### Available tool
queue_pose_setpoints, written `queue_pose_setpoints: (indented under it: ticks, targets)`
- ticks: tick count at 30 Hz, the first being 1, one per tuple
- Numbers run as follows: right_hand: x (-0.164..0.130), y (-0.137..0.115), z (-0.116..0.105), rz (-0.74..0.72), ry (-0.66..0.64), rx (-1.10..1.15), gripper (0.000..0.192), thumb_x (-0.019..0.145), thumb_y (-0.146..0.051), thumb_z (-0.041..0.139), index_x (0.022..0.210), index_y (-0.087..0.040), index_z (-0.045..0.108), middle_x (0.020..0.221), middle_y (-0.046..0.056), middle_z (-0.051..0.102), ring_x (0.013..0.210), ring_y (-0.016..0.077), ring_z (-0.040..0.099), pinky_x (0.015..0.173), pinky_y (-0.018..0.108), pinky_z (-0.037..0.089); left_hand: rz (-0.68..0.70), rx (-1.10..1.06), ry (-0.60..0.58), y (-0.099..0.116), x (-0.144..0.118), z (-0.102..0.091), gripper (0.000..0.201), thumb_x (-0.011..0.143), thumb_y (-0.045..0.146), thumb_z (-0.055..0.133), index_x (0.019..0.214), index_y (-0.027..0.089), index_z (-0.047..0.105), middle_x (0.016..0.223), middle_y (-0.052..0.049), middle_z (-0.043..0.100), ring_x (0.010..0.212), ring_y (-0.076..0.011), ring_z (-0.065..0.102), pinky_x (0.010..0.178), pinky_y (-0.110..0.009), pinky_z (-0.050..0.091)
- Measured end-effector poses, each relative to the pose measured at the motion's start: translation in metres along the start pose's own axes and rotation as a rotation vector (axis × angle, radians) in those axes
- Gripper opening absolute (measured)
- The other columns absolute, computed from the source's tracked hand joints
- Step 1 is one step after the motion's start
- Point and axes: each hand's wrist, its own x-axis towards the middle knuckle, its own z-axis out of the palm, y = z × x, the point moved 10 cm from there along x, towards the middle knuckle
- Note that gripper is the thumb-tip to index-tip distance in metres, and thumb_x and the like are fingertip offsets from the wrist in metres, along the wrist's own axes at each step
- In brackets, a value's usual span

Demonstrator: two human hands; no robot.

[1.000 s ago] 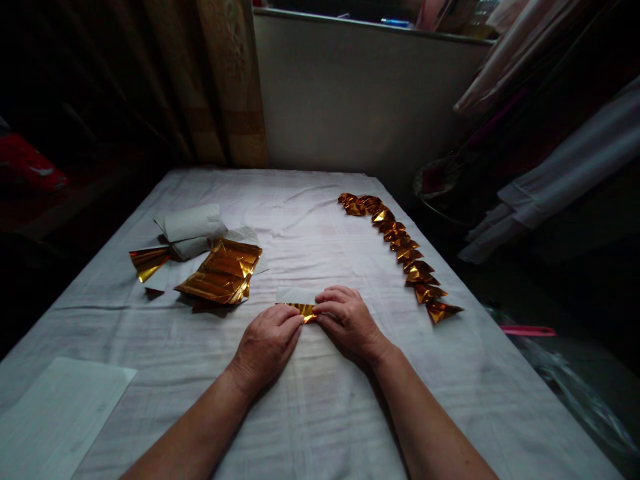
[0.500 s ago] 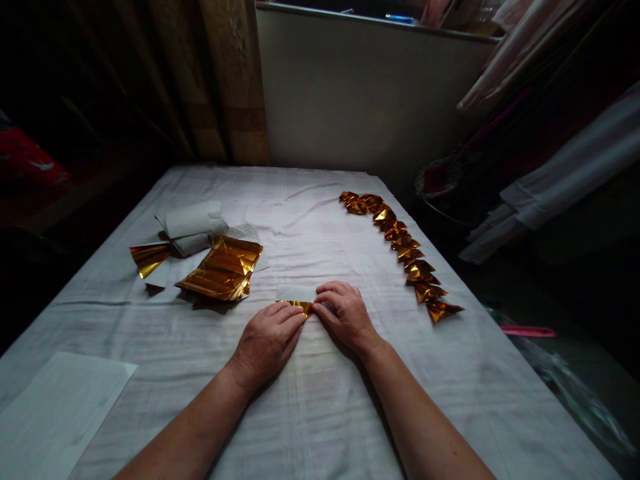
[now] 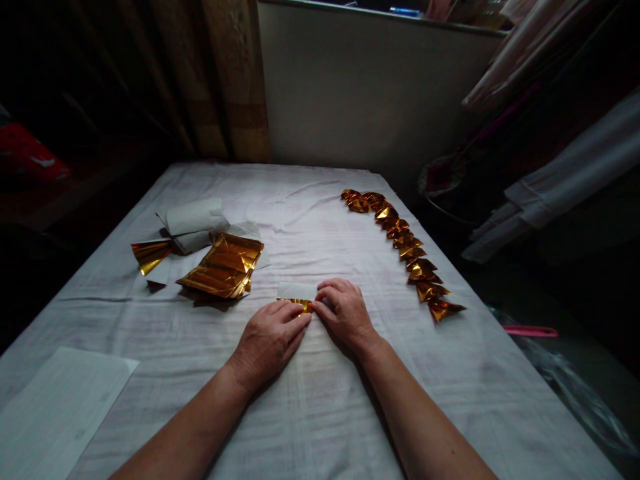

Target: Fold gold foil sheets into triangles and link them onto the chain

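Observation:
My left hand (image 3: 269, 340) and my right hand (image 3: 345, 312) lie side by side on the white cloth, fingertips pressed on a small gold foil paper (image 3: 301, 303) whose white back (image 3: 295, 291) shows just beyond them. Most of the folded piece is hidden under my fingers. A stack of flat gold foil sheets (image 3: 223, 265) lies to the left of my hands. A curved row of several folded gold pieces (image 3: 406, 249) runs along the right side of the table.
The table is covered with a white cloth (image 3: 310, 400). White folded paper (image 3: 193, 223) and a loose gold foil piece (image 3: 150, 255) lie at the left. A white sheet (image 3: 55, 407) sits at the near left corner. Cloth hangs at the right, a wall stands behind.
Both hands have crept slightly away from me while pressing the gold paper; less of the gold shows between the fingertips. Everything else on the table is unmoved.

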Motion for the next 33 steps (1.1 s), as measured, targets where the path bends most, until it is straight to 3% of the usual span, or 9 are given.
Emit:
queue_pose_setpoints:
  ticks: [5, 19, 22, 26, 33]
  targets:
    - [-0.0004, -0.001, 0.0001, 0.028, 0.001, -0.012, 0.012, 0.079, -0.027, 0.076, 0.081, -0.023, 0.065, 0.101, 0.002, 0.068, 0.102, 0.0218, 0.059, 0.091, 0.038, 0.037, 0.0, 0.003, 0.0, 0.0006, 0.0007, -0.0021, 0.022, 0.095, 0.025, 0.053, 0.109, 0.023, 0.07, 0.111, -0.006, 0.071, 0.103, -0.0223, 0.062, 0.091, -0.039, 0.052]
    - [-0.0006, 0.0043, 0.0007, 0.057, 0.02, 0.015, 0.008, 0.086, -0.017, 0.065, 0.083, -0.024, 0.065, 0.102, 0.002, 0.069, 0.102, 0.0211, 0.059, 0.091, 0.038, 0.036, 0.002, -0.013, 0.005, -0.0001, 0.0004, -0.0054, 0.022, 0.095, 0.029, 0.053, 0.104, 0.023, 0.072, 0.108, -0.005, 0.073, 0.101, -0.0227, 0.065, 0.091, -0.04, 0.052]
    - [-0.0005, 0.0014, 0.0015, 0.055, 0.015, -0.001, 0.007, 0.084, -0.025, 0.071, 0.082, -0.023, 0.064, 0.1, 0.002, 0.067, 0.101, 0.0216, 0.058, 0.09, 0.038, 0.036, 0.0, -0.011, 0.009, -0.0002, 0.0002, -0.0047, 0.021, 0.095, 0.029, 0.053, 0.103, 0.023, 0.071, 0.109, -0.005, 0.073, 0.101, -0.023, 0.065, 0.09, -0.04, 0.052]
    - [0.0, 0.0001, 0.0016, 0.089, 0.039, -0.046, 0.021, 0.078, -0.038, 0.077, 0.08, -0.023, 0.063, 0.097, 0.004, 0.066, 0.097, 0.0233, 0.057, 0.088, 0.038, 0.036, -0.014, -0.027, 0.012, -0.0006, -0.0001, -0.0042, 0.02, 0.095, 0.027, 0.052, 0.103, 0.022, 0.07, 0.112, -0.005, 0.072, 0.102, -0.0228, 0.064, 0.092, -0.04, 0.051]
    - [0.001, -0.0015, 0.0023, 0.136, 0.083, -0.091, 0.018, 0.082, -0.036, 0.073, 0.076, -0.023, 0.061, 0.095, 0.004, 0.065, 0.096, 0.0231, 0.056, 0.088, 0.038, 0.036, -0.055, -0.046, -0.002, -0.0025, -0.0001, -0.0042, 0.02, 0.095, 0.027, 0.052, 0.101, 0.023, 0.07, 0.111, -0.005, 0.069, 0.1, -0.0221, 0.063, 0.089, -0.039, 0.051]
